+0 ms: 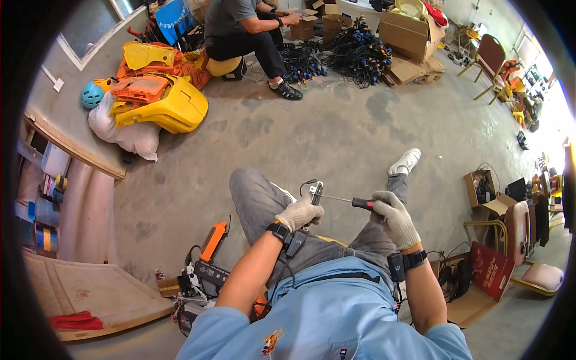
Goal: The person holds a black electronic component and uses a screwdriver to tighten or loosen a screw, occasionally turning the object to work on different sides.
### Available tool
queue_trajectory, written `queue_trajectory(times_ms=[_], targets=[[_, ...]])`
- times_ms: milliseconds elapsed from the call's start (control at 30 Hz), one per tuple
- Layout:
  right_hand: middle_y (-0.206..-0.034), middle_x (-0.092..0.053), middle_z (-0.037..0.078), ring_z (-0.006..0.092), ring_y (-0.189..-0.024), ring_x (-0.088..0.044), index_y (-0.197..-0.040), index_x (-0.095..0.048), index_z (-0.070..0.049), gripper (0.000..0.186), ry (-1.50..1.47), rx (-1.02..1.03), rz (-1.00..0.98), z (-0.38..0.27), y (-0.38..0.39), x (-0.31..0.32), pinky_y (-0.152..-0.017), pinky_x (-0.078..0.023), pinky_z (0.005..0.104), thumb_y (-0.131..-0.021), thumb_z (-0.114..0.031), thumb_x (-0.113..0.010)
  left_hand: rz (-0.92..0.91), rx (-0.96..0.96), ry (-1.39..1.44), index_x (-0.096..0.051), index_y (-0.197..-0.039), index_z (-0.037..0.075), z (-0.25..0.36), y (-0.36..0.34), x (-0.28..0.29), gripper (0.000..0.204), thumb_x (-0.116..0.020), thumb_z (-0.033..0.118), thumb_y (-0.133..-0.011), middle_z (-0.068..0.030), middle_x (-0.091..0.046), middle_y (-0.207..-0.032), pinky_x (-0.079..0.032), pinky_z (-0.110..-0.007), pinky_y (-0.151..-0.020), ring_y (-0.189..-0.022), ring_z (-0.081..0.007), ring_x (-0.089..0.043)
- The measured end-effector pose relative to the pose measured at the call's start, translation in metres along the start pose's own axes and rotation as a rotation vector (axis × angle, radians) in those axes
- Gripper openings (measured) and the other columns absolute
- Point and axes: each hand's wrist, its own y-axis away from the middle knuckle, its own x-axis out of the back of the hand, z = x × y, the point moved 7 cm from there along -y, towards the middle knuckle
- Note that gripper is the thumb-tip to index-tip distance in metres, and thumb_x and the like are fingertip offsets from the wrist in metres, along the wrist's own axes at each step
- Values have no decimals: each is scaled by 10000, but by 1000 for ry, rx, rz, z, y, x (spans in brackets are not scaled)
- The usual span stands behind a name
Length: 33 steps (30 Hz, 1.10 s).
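Observation:
Over my lap, my left hand [301, 213] in a knitted work glove is closed around a small black and silver metal part [316, 192]. A short black wire loops out from its top. My right hand [393, 219], gloved too, grips a screwdriver [362, 204] by its black and red handle. The screwdriver's shaft points left, and its tip is at or very near the metal part; I cannot tell whether it touches. Fingers hide the lower end of the part. Black devices are strapped to both my wrists.
Ahead, a person sits handling a small cardboard box [304, 27] beside heaped black cables [360, 57]. Yellow plastic shells [174, 108] lie far left. Near my left side are an orange-and-black part [213, 241] and a wooden tabletop [102, 288]; at right, an open carton [480, 303] and chairs [519, 231].

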Motion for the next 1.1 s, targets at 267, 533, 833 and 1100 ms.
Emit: queue_trajectory(times_ms=[267, 533, 833, 1100], targets=[[-1094, -675, 76, 141, -850, -668, -1270, -648, 16, 330, 74, -121, 38, -6, 5, 7, -715, -551, 283, -994, -165, -664, -68, -2, 55, -644, -1026, -4, 4, 1, -1, 406, -718, 361, -865, -85, -708, -838, -548, -317, -699, -748, -176, -691], [-1090, -670, 115, 208, -932, -683, -1313, -624, 3, 360, -129, -43, 77, 13, -3, 17, -847, -603, 337, -984, -131, -682, -92, -4, 648, -677, -1020, -5, -36, -25, -14, 762, -515, 739, -1006, -107, -711, -875, -634, -371, -693, -715, -213, -720], [-1117, -654, 78, 183, -977, -658, -1311, -609, 7, 320, 1117, 673, -105, -25, 12, -3, -852, -578, 340, -1008, -92, -630, -47, 39, 683, -681, -958, 8, -24, -21, -13, 786, -435, 751, -1030, -96, -691, -804, -617, -340, -665, -676, -201, -706], [-1119, -655, 75, 165, -957, -653, -1334, -610, -3, 330, -84, -59, 28, 10, 2, 7, -856, -572, 323, -1029, -126, -628, -24, 23, 651, -662, -947, 26, -19, -13, -8, 808, -414, 792, -1011, -75, -669, -794, -608, -323, -649, -662, -183, -696]])
